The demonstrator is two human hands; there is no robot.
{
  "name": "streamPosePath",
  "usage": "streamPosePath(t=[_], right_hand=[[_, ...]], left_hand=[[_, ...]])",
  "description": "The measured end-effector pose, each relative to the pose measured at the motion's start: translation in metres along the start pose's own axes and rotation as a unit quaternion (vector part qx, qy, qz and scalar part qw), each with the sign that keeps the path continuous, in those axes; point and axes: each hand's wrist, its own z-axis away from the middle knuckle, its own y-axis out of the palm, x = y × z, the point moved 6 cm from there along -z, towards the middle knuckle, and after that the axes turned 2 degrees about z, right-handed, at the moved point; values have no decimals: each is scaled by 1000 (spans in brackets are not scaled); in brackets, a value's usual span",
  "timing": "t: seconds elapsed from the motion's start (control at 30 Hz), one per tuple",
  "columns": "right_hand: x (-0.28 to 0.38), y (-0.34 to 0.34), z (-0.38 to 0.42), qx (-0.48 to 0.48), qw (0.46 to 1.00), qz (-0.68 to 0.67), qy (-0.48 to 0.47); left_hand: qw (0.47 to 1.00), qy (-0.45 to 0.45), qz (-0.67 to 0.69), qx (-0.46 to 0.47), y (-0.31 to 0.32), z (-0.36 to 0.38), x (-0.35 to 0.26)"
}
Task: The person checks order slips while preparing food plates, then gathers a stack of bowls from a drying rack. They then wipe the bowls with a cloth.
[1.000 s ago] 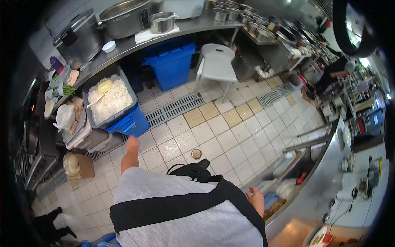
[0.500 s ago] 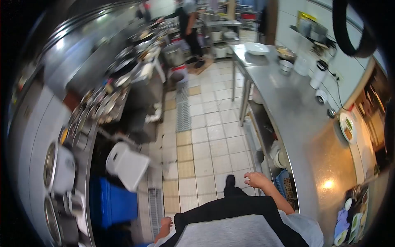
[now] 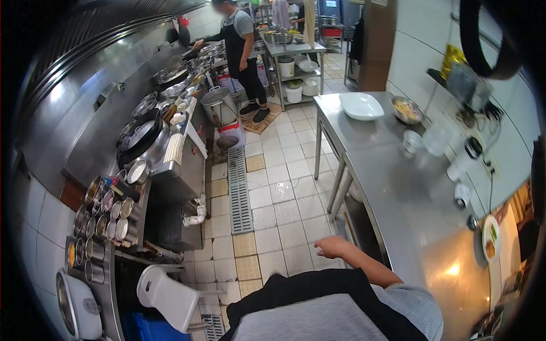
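Note:
My right hand (image 3: 334, 248) hangs over the tiled floor, beside the edge of the steel table (image 3: 392, 187). Its fingers are loosely bent and somewhat apart, and nothing shows in them. My left hand is out of the picture. On the table's far end are a white square dish (image 3: 362, 107) and a metal bowl of pale yellowish food (image 3: 407, 109). Clear containers (image 3: 435, 139) stand near the wall. Farther along that side, an oval plate with food (image 3: 491, 238) lies by the wall opening.
Tiled floor (image 3: 278, 219) with a drain grate (image 3: 240, 193) runs ahead. At left stand a white chair (image 3: 168, 292), a blue bin (image 3: 153, 328), a rice cooker (image 3: 79, 307) and several metal pots (image 3: 114, 216). A co-worker (image 3: 242, 54) stands at the stove, near a large stockpot (image 3: 219, 107).
My view has moved forward along the aisle and tilted up, so the chair and blue bin sit lower. My left hand has gone out of view. The right hand shifts slightly left.

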Motion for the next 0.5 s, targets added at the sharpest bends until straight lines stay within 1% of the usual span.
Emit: streamPosePath(t=[0.07,0.13,0.17,0.2,0.23,0.3,0.33,0.37,0.4,0.43,0.47,0.5], right_hand=[[-7,-51,-58,-59,997,-9,-42],[-29,-93,-118,-55,998,0,-20],[-32,-104,-142,-46,999,-3,-10],[-39,-123,-161,-40,999,16,16],[-49,-141,-183,-29,999,9,14],[-69,-160,-217,-2,1000,-9,16],[-78,-181,-227,-15,999,-39,10],[-89,-202,-235,-33,998,-47,20],[-101,-224,-243,-52,997,-57,29],[-113,-243,-251,-71,994,-67,38],[-129,-258,-258,-86,991,-79,63],[-148,-272,-265,-101,987,-90,88]], left_hand=[[999,3,-36,26,-26,-21,-46],[996,5,-70,47,-59,-49,-89],[994,8,-92,55,-77,-64,-108],[991,17,-115,65,-95,-82,-130],[986,34,-144,80,-113,-100,-153],[958,118,-233,114,-150,-137,-200],[918,202,-311,139,-162,-162,-222],[970,91,-190,124,-163,-157,-274],[990,29,-92,102,-161,-148,-331],[997,-11,12,71,-164,-131,-389],[994,-32,97,39,-161,-124,-436],[996,-41,58,59,-160,-156,-459]])
